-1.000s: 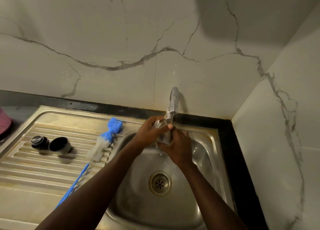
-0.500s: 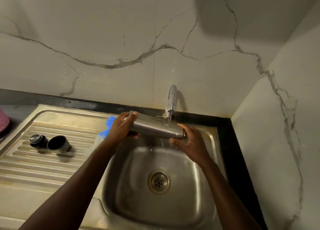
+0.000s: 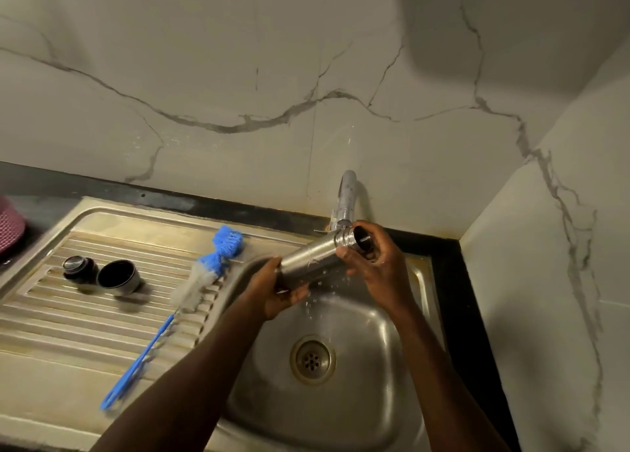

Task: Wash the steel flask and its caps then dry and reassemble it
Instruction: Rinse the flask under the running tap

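I hold the steel flask [image 3: 312,255] slanted over the sink basin [image 3: 371,407], its open mouth up and to the right, just under the tap [image 3: 345,201]. My left hand [image 3: 278,289] grips its lower end. My right hand [image 3: 378,262] is curled round the neck near the mouth. Water drops fall below the flask. Two caps lie on the ribbed drainboard [image 3: 85,318] at the left: a small black inner cap [image 3: 79,267] and a steel outer cap [image 3: 119,277] with its dark opening showing.
A blue and white bottle brush [image 3: 201,281] lies diagonally across the drainboard, head toward the wall. A pink basket [image 3: 10,225] sits at the far left edge. The drain [image 3: 312,359] is in the basin's middle. Marble walls close in behind and on the right.
The flask went from being rubbed under the tap to lying flat, and now tilts mouth-up to the right. My left hand has slid down to its base.
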